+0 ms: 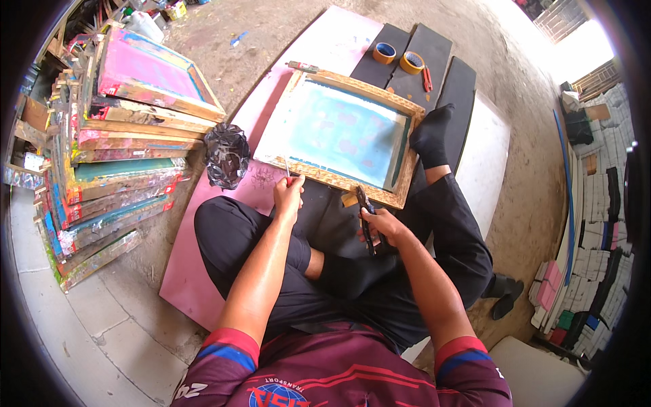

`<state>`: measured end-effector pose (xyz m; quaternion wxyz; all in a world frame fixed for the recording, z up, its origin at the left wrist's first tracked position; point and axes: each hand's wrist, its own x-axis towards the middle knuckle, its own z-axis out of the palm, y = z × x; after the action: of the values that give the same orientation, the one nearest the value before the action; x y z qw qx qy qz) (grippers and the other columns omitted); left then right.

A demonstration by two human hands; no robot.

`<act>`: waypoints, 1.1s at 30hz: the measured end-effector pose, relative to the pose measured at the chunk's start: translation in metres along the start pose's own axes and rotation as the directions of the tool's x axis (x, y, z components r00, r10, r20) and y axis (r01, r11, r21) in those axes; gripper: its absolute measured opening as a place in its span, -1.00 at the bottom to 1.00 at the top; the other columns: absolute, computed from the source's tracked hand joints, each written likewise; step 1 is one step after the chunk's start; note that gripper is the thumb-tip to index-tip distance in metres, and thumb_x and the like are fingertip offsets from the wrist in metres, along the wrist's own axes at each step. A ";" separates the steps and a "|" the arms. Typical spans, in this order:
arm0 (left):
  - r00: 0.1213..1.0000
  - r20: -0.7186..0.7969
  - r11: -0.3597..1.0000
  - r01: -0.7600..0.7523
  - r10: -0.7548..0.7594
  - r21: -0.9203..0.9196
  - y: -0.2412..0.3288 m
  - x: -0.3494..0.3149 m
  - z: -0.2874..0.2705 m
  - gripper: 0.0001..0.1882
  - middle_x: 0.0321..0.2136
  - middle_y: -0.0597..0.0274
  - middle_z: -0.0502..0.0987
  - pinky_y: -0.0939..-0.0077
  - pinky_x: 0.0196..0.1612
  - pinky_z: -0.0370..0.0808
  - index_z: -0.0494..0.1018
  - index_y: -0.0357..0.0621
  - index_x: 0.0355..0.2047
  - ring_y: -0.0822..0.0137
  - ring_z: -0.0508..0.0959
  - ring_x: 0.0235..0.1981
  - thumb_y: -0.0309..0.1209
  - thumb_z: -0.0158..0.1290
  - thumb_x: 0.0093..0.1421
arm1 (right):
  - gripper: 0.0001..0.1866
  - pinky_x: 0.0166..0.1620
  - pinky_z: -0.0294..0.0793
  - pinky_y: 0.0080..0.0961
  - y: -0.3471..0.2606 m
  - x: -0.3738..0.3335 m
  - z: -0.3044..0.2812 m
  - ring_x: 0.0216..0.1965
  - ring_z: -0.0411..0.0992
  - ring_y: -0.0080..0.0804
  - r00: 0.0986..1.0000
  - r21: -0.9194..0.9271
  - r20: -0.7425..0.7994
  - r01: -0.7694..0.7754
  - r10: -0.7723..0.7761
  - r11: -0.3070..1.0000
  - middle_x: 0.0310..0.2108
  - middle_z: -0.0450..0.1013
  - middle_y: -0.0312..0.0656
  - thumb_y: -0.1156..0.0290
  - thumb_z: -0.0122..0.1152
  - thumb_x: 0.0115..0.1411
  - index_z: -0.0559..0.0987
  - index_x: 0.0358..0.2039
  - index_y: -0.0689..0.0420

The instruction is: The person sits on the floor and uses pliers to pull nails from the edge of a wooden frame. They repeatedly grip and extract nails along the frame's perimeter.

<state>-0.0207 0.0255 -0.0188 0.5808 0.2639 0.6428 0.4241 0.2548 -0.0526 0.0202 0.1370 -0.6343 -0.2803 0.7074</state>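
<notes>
L hand [289, 198] is closed round a slim tool w/ a red handle and thin metal shaft [292, 181], shaft angled up at the near L part of a rectangular wooden frame w/ pale-blue mesh [346, 129]; can't tell if the tip touches. R hand [381, 228] grips black-handled pliers [367, 205], fingers wrapped round the handles, head up by the frame's near edge; can't tell if the jaws are shut. Small tan piece [349, 200] just L of the pliers, at the same edge.

Frame lies flat, tilted a bit, in front of the seated person, partly on a glossy pink board [196, 261], partly on long matte-black panels [437, 47]. Foot in a black sock [432, 136] is up by its R side.

Beyond the frame, on the panels: 2 yellow tape rolls w/ blue inner rings [411, 62], approx side by side, plus a slim red tool [427, 79] near the R roll. Crumpled black plastic bag [227, 156] L of the frame, next to a tall stack of paint-stained wooden frames [125, 176].
</notes>
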 end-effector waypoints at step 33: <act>0.890 0.436 0.987 0.085 -0.136 0.135 -0.006 -0.020 0.026 -0.65 -0.44 0.23 0.62 0.67 -0.75 0.23 0.58 -0.24 -0.21 0.61 0.33 -0.78 -0.15 0.24 0.30 | -0.39 -0.02 0.53 0.05 0.007 -0.012 0.037 -0.13 0.57 0.23 0.918 -0.620 -0.303 0.013 -0.255 0.785 -0.29 0.60 0.25 -0.13 0.14 0.30 0.67 -0.24 0.29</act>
<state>0.0091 0.0114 -0.0128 0.7193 0.3488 0.5303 0.2825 0.2214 -0.0732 0.0278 0.0279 -0.7441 -0.5060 0.4353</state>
